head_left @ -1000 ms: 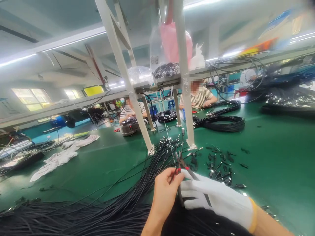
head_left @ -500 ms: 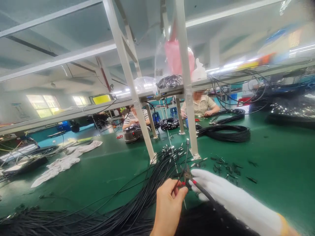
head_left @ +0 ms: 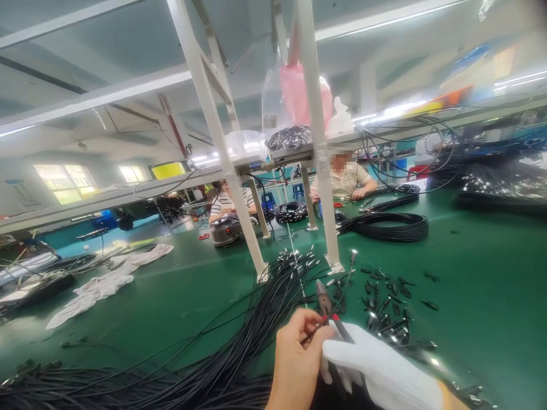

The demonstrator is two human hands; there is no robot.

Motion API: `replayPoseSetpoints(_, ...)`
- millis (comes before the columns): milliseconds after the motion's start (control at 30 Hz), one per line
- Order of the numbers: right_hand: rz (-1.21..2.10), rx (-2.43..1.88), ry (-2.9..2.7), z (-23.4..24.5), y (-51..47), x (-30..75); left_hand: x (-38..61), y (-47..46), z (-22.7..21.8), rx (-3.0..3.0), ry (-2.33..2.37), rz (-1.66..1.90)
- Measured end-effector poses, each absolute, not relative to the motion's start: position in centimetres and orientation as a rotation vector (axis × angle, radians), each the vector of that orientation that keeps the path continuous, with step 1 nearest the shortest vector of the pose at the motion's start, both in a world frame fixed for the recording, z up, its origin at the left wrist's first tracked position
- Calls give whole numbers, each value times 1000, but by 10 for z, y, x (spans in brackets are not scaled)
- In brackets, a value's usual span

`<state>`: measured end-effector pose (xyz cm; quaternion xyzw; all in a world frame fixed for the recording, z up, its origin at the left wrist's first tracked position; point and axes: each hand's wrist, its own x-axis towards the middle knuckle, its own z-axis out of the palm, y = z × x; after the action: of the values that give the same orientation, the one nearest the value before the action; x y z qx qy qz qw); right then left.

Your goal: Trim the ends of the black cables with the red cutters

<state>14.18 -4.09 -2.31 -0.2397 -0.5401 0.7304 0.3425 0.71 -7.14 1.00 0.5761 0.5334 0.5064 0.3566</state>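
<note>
My bare left hand (head_left: pixel 297 350) pinches a black cable (head_left: pixel 344 287) between thumb and fingers. The cable slants up to the right and ends in a small metal-tipped connector (head_left: pixel 353 256). In a white glove, my right hand (head_left: pixel 378 361) is closed around diagonal cutters (head_left: pixel 323 297) with red and dark handles. Their jaws point up and away, beside the cable and just beyond my left fingertips; whether they touch it I cannot tell. A thick bundle of black cables (head_left: pixel 252 324) with metal ends runs along the left of my hands.
Small black pieces and connectors (head_left: pixel 391 327) lie scattered at the right. White shelf posts (head_left: pixel 327 216) stand on the green table (head_left: pixel 188 296). Coiled cables (head_left: pixel 387 226), a white cloth (head_left: pixel 102 285) and a grey machine (head_left: pixel 226 230) lie farther back. Two people sit across the table.
The cutters have come away from the cable, their jaws now pointing up. My gloved hand has moved down and left, uncovering more black pieces. The cable's connector end has swung right.
</note>
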Motion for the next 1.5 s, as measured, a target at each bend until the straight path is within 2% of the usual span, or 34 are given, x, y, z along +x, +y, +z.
replayPoseSetpoints(167, 1990, -668, -912, -8, -33, 165, -16, -71, 26, 1676, 1474, 1470)
replayPoseSetpoints(367, 1902, -589, -639, 9, -15, 191, -33, -66, 26, 1896, 1424, 1384)
replayPoseSetpoints(533, 1981, -669, -825, 14, -23, 191, -44, -62, 21, 1946, 1549, 1447)
replayPoseSetpoints(867, 1819, -858, -1215, 19, -45, 176, -39, -57, 6, 1957, 1839, 1620)
replayPoseSetpoints(1033, 1724, -830, -1271, 17, -46, 174, -18, -63, 4, 1852, 1958, 1829)
replayPoseSetpoints(1200, 1655, -776, -1350, 4, -42, 167, 19, -72, 5, 1361, 1363, 1356)
replayPoseSetpoints(1367, 1372, -956, -1584, 2, -41, 163, 27, -73, 5, 1047, 1101, 1499)
replayPoseSetpoints(1500, 759, -1383, -1816, 9, -40, 174, 19, -70, 7, 995, 1099, 1628)
